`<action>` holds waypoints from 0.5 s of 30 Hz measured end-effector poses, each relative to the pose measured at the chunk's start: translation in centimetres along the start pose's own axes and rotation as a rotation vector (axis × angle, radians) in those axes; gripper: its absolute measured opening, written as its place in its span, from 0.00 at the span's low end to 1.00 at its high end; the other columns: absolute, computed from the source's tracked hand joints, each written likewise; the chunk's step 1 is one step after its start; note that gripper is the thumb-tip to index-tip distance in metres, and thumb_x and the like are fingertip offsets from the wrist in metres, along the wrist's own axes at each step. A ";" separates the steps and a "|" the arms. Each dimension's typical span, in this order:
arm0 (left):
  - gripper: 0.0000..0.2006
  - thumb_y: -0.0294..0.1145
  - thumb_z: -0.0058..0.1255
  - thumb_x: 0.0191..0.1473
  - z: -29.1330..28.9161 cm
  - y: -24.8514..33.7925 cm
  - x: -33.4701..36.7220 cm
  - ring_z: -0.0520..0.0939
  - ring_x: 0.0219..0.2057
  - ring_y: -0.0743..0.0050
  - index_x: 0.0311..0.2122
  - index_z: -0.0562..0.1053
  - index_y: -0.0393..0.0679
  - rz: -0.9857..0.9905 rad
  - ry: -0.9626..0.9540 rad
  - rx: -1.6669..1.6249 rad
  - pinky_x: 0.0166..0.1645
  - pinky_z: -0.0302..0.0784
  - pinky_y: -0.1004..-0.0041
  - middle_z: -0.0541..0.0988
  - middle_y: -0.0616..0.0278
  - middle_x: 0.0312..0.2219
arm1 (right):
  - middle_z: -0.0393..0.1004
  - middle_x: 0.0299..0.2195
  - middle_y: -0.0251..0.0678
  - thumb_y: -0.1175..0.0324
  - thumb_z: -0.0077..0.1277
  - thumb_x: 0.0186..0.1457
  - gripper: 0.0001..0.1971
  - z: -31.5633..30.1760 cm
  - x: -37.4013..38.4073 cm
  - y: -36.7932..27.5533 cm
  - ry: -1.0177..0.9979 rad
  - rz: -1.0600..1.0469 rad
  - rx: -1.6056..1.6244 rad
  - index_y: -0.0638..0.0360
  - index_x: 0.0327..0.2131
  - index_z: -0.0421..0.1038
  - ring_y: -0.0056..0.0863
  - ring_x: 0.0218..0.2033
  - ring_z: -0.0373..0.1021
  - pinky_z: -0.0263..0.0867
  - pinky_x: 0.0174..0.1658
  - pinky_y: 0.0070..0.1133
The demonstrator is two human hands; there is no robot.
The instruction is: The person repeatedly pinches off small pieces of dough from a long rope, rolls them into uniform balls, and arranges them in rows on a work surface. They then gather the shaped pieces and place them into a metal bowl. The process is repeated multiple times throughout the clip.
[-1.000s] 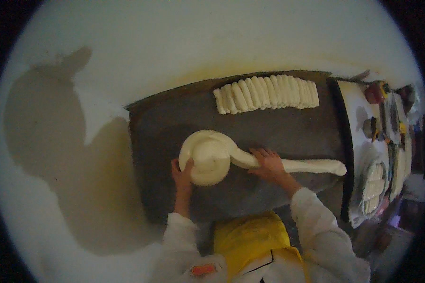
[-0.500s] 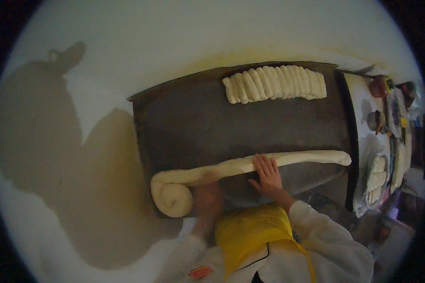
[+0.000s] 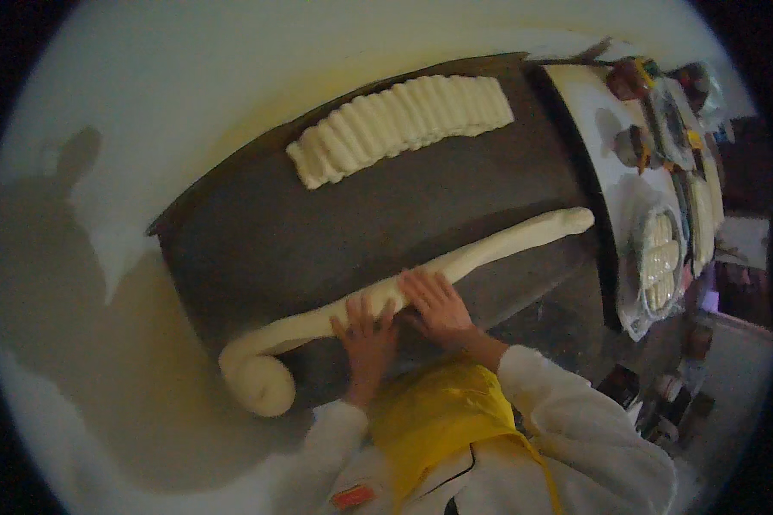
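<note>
A long pale rope of dough (image 3: 500, 245) lies slantwise across the dark work table (image 3: 404, 202). At its left end it curls into a thick coil (image 3: 264, 384) near the table's edge. My left hand (image 3: 369, 339) rests on the middle of the rope with fingers spread. Just to its right, my right hand (image 3: 438, 305) lies on the same rope, fingers stretched out over the top. Both palms are on the near side of the dough, close to my yellow apron (image 3: 442, 403).
Toward the back, a row of several dough strips (image 3: 404, 120) lies side by side against the wall. On the right stands a white-topped surface (image 3: 588, 112) with a red container (image 3: 629, 79), a small pot (image 3: 636, 148) and a plastic-covered tray (image 3: 648, 305) of dough pieces.
My left hand has moved from beside the coil onto the rope, next to my right hand. The view has turned, so the table and dough now appear tilted and further left.
</note>
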State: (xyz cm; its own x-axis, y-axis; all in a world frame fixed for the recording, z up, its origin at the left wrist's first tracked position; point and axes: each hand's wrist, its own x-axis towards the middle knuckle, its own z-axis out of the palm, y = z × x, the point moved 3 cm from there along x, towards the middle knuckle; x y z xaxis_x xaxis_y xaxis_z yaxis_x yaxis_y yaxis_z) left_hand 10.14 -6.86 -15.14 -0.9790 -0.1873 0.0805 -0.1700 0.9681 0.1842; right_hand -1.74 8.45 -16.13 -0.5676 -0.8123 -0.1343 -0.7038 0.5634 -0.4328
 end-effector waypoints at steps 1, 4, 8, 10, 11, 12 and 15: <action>0.30 0.50 0.53 0.66 -0.5 1.4 -0.8 0.62 0.71 0.31 0.71 0.67 0.59 -0.009 -0.059 0.042 0.69 0.49 0.20 0.64 0.47 0.70 | 0.58 0.74 0.39 0.58 0.63 0.59 0.42 -1.5 -1.7 0.2 0.072 -0.046 -0.014 0.56 0.73 0.57 0.46 0.76 0.51 0.44 0.76 0.52; 0.28 0.48 0.51 0.67 -0.4 3.6 2.4 0.67 0.68 0.33 0.70 0.68 0.56 -0.243 -0.160 -0.034 0.68 0.55 0.23 0.68 0.46 0.67 | 0.61 0.73 0.40 0.58 0.61 0.60 0.39 -6.3 -2.3 5.5 0.072 0.061 -0.069 0.57 0.72 0.60 0.48 0.75 0.54 0.46 0.76 0.51; 0.31 0.46 0.57 0.63 2.1 7.9 11.0 0.71 0.63 0.41 0.70 0.69 0.56 -0.029 0.064 -0.176 0.69 0.58 0.33 0.73 0.50 0.62 | 0.63 0.71 0.40 0.56 0.58 0.61 0.37 -9.2 -1.3 12.8 0.235 0.182 -0.157 0.58 0.71 0.61 0.49 0.74 0.55 0.46 0.75 0.51; 0.32 0.47 0.61 0.60 3.4 11.2 11.4 0.72 0.62 0.43 0.69 0.70 0.57 0.074 0.097 -0.112 0.68 0.58 0.35 0.74 0.52 0.60 | 0.62 0.72 0.39 0.56 0.57 0.61 0.37 -7.8 -3.3 13.8 0.146 0.177 -0.066 0.57 0.71 0.60 0.48 0.74 0.55 0.46 0.76 0.50; 0.33 0.49 0.62 0.58 3.7 12.8 10.3 0.73 0.62 0.44 0.68 0.71 0.56 0.090 0.105 -0.116 0.67 0.59 0.35 0.75 0.52 0.60 | 0.61 0.72 0.39 0.56 0.57 0.61 0.37 -6.6 -5.2 13.6 0.037 0.200 -0.036 0.56 0.71 0.60 0.48 0.75 0.54 0.45 0.76 0.50; 0.33 0.51 0.63 0.57 3.6 14.0 8.8 0.73 0.61 0.45 0.66 0.72 0.56 0.130 0.196 -0.136 0.67 0.60 0.36 0.75 0.53 0.59 | 0.60 0.74 0.38 0.54 0.57 0.62 0.37 -5.5 -7.0 13.3 -0.065 0.193 -0.080 0.54 0.72 0.60 0.46 0.75 0.52 0.45 0.76 0.49; 0.34 0.57 0.66 0.52 4.6 15.5 5.3 0.74 0.59 0.48 0.62 0.75 0.54 -0.014 -0.070 -0.135 0.65 0.63 0.36 0.77 0.56 0.56 | 0.60 0.73 0.41 0.57 0.61 0.60 0.38 -5.1 -11.2 13.7 -0.023 0.029 -0.074 0.55 0.71 0.61 0.47 0.75 0.53 0.49 0.75 0.50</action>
State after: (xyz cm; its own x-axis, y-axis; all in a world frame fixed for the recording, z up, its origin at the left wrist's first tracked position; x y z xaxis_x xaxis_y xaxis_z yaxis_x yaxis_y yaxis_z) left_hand 1.81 7.87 -16.35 -0.9830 -0.1836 0.0090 -0.1715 0.9334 0.3152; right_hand -7.18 26.07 -16.05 -0.5790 -0.7980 -0.1670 -0.7171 0.5959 -0.3616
